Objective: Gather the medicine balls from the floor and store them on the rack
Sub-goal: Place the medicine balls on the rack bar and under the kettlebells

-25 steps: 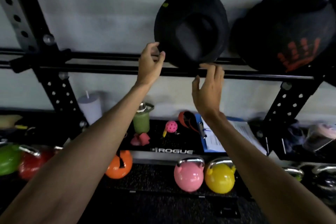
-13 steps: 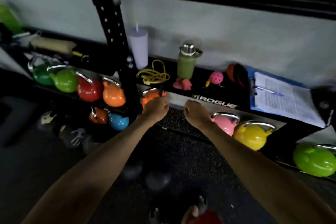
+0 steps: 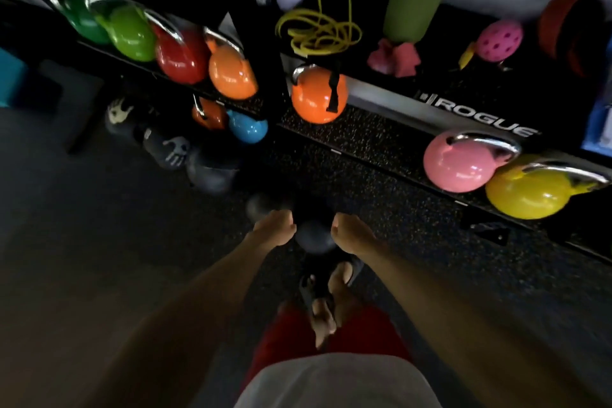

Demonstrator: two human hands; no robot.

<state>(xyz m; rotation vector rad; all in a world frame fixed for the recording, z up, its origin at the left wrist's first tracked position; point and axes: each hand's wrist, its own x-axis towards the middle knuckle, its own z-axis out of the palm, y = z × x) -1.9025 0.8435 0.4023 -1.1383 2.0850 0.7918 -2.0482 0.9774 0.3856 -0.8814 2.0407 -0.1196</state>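
I judge the job far from finished: several dark medicine balls (image 3: 172, 152) lie on the floor (image 3: 82, 225) at the foot of the rack (image 3: 480, 116), far left of me. The nearest ball (image 3: 314, 240) sits between my left hand (image 3: 275, 228) and right hand (image 3: 351, 232), just beside both. My fingers point down behind the knuckles; I cannot tell whether they are spread or touching it.
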